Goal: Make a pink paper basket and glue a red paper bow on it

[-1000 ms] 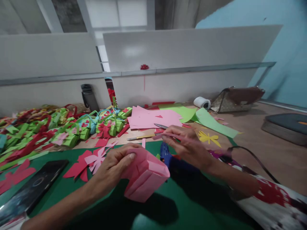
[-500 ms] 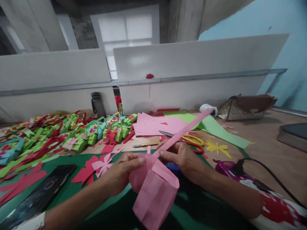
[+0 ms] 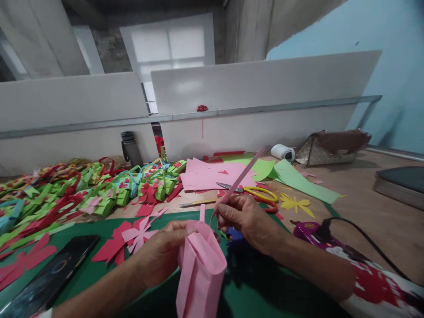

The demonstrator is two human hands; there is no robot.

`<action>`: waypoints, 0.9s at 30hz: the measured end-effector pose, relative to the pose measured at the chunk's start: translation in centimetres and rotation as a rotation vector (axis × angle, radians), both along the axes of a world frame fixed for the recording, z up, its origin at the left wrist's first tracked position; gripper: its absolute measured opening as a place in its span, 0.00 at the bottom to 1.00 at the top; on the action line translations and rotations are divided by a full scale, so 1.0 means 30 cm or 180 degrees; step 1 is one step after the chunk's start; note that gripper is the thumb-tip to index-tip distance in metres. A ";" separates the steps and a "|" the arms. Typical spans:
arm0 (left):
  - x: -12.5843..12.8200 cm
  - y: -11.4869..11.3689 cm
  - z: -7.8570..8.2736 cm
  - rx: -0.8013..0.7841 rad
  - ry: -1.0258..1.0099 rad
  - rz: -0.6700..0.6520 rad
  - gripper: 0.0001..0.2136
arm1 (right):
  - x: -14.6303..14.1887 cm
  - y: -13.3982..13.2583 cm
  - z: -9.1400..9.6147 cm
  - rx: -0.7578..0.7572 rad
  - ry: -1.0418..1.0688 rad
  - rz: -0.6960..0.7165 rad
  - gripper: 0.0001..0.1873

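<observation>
My left hand (image 3: pixel 162 254) is closed round the rim of a pink folded paper basket (image 3: pixel 198 274), holding it upright above the green mat (image 3: pixel 99 265). My right hand (image 3: pixel 245 218) pinches the lower end of a long pink paper strip (image 3: pixel 240 179) that slants up and to the right from the basket's rim. A blue glue gun (image 3: pixel 236 236) lies on the mat just under my right hand, partly hidden.
Yellow-handled scissors (image 3: pixel 258 192) and a craft knife (image 3: pixel 197 203) lie beyond my hands beside pink paper sheets (image 3: pixel 212 172). Several green and red paper baskets (image 3: pixel 82 190) crowd the left. A phone (image 3: pixel 53 274), red and pink cut-outs (image 3: pixel 129 232), purple device (image 3: pixel 311 229), bottle (image 3: pixel 130 148), handbag (image 3: pixel 331 141).
My left hand turned the pink basket from tilted to upright and lowered it. The strip in my right hand swung up from lying flat and now stands steeper.
</observation>
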State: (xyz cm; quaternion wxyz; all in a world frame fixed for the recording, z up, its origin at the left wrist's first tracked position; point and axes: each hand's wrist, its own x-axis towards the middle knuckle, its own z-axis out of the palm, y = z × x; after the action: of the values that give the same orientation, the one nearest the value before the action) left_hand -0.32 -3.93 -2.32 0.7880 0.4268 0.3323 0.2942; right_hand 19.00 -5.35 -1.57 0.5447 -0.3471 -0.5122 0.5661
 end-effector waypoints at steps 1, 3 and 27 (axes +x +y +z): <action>-0.002 0.002 0.000 0.0036 -0.0018 -0.0020 0.17 | 0.001 0.001 -0.005 -0.0004 -0.0030 0.0007 0.13; -0.007 0.007 0.001 0.0137 -0.0045 -0.0066 0.18 | 0.003 0.003 -0.012 -0.0024 -0.0096 0.0018 0.13; -0.003 0.007 0.017 0.0444 -0.0200 -0.0481 0.11 | 0.001 -0.005 -0.023 -0.0263 0.0055 0.0372 0.21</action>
State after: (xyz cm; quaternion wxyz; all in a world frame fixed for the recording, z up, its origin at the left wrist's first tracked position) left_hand -0.41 -3.73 -1.83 0.7863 0.4950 0.2530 0.2695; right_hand 19.01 -5.50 -2.25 0.5003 -0.3339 -0.5030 0.6206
